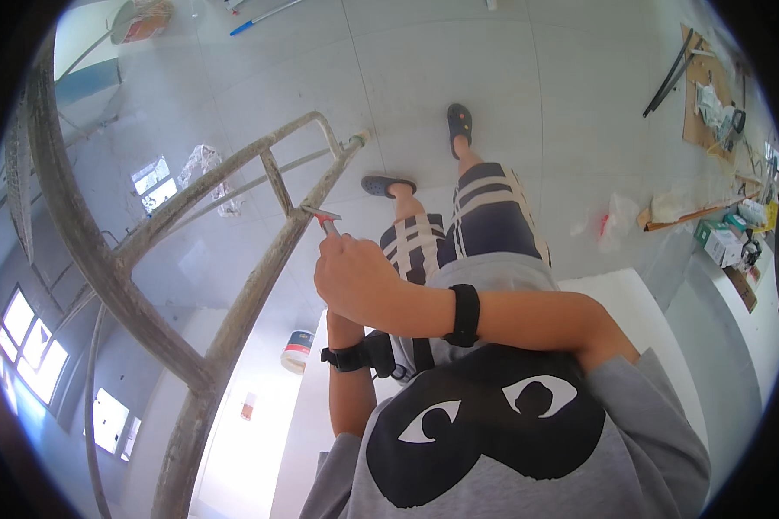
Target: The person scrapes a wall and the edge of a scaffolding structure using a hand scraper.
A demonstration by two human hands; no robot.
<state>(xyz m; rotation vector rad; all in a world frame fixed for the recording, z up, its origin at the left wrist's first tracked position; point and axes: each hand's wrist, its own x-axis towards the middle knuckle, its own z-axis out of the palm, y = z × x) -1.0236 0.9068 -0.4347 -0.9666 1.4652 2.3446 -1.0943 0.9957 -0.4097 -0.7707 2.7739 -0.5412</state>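
My right hand (357,272) is closed around the handle of a small scraper (328,222) with a red part and a flat metal blade. The blade's left end is at a welded joint of a dirty, paint-spattered metal scaffold frame (259,279), seemingly touching it. My right forearm crosses in front of my body, with a black band on the wrist. Under and behind the right hand lies my left hand (344,329), mostly hidden, only its wrist end showing above a black strapped device; whether it also holds the scraper cannot be seen.
Scaffold tubes fill the left side. Below are a glossy tiled floor (428,58) and crumpled plastic (204,168). A paint bucket (296,350) stands beyond the scaffold. A blue-tipped pole (253,26) lies at the top. Boxes (717,243), cardboard and dark strips (672,78) are at the right.
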